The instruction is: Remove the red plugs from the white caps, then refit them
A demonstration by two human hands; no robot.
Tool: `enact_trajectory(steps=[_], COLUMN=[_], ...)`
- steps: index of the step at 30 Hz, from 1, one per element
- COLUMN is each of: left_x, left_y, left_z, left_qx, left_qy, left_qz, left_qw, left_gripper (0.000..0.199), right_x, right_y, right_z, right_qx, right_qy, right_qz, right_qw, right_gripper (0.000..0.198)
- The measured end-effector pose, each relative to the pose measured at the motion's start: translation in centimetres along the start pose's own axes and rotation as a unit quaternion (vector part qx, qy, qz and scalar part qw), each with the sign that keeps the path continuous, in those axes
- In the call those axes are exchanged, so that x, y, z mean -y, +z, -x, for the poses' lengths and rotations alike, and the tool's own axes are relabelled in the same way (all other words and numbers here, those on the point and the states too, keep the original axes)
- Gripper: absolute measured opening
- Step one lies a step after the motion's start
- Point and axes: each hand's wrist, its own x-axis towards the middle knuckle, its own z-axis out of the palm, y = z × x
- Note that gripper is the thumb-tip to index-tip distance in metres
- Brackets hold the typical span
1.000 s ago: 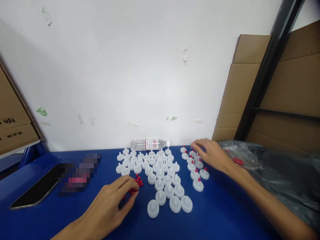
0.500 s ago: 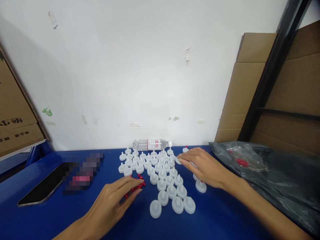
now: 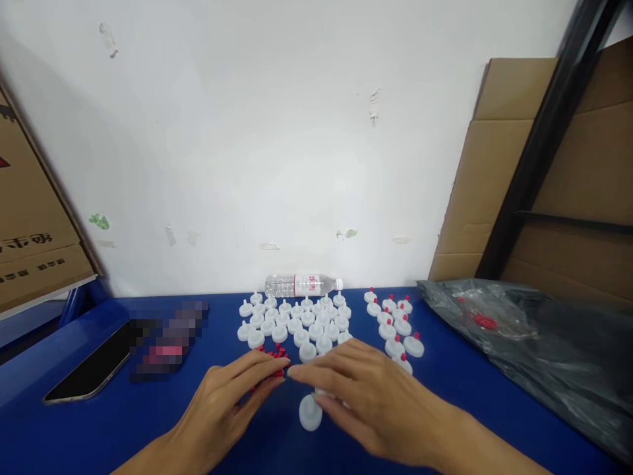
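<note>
My left hand point(image 3: 232, 396) is curled around a small pile of red caps point(image 3: 278, 351), with red showing between its thumb and fingertips. Close beside it, my right hand point(image 3: 361, 396) has its index fingertip near the pile and its thumb apart from it; I see nothing held. Under and behind the right hand stand white round plastic lids with a thin spout point(image 3: 279, 332), partly hidden by it. One bare lid point(image 3: 310, 414) lies just below the right thumb. Off to the right is a group of lids with red tips point(image 3: 414, 345).
A clear water bottle point(image 3: 306, 285) lies against the wall behind the lids. At left are a phone point(image 3: 91, 366) and a blurred-out item point(image 3: 171, 343). A grey plastic bag point(image 3: 554, 369), with a clear bag of red pieces point(image 3: 484, 321), covers the right side. Cardboard point(image 3: 494, 178) leans behind.
My right hand has come from the red-tipped lids at right over to the left hand, uncovering that group. My left hand stays at the red caps.
</note>
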Motion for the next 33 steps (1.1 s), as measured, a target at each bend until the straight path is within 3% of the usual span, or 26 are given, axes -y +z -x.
enact_trajectory(steps=[2,8,16,26,33], left_x=[-0.4,-1.3,-1.7,-2.1,-2.7], left_y=[-0.2,-0.7,-0.4,0.1,-0.3], left_z=[-0.2,-0.4,0.2,-0.3,-0.3], left_qx=[0.008,0.016,-0.025,0.05,0.073], left_qy=[0.019,0.092,0.079,0.035,0.007], left_qz=[0.0,-0.068,-0.043,-0.028,0.012], left_qw=[1.0,0.993,0.996,0.998,0.997], left_gripper=[0.024,0.024,0.021,0.031,0.03], right_x=[0.4,0.6,1.3,1.8,2.4], right_y=[0.6,1.8,1.5,2.7,3.3], right_z=[0.0,0.3,-0.1,-0.3,-0.8], right_qx=[0.011,-0.059,-0.096,-0.163,-0.209], right_qy=[-0.02,-0.015,-0.057,-0.074,-0.09], right_qz=[0.007,-0.024,0.009,0.111,0.17], right_qw=[1.0,0.998,0.994,0.978,0.959], right_gripper=[0.056,0.064,0.05,0.032,0.035])
